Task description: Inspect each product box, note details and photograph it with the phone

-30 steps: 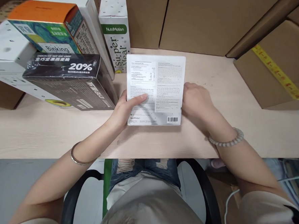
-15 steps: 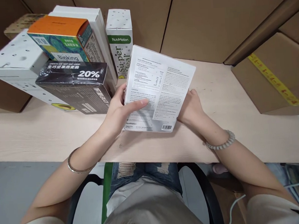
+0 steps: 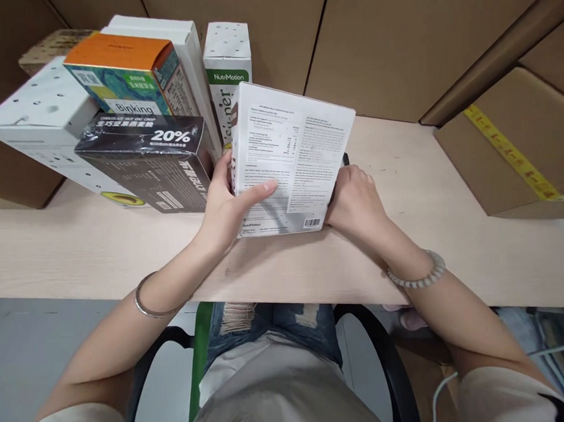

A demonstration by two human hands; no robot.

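I hold a flat white box [image 3: 297, 149] with small printed text and a barcode, tilted up on its lower edge over the pale wooden table [image 3: 74, 249]. My left hand [image 3: 226, 201] grips its left edge, thumb lying across the printed face. My right hand [image 3: 355, 200] is closed around its lower right corner from behind. An upright white NutriMotion box [image 3: 228, 68] stands just behind the held box, partly hidden by it.
At the left lies a stack of boxes: a black wrapped one marked 20% [image 3: 149, 158], an orange-topped Binking box [image 3: 125, 77] and white boxes [image 3: 37, 118]. Large cardboard cartons [image 3: 386, 39] line the back. Another carton with yellow tape [image 3: 521, 145] sits at the right.
The white box, flat on the table a second ago, has been lifted and tipped upright toward the standing NutriMotion box. Both hands kept their grip and moved with it.
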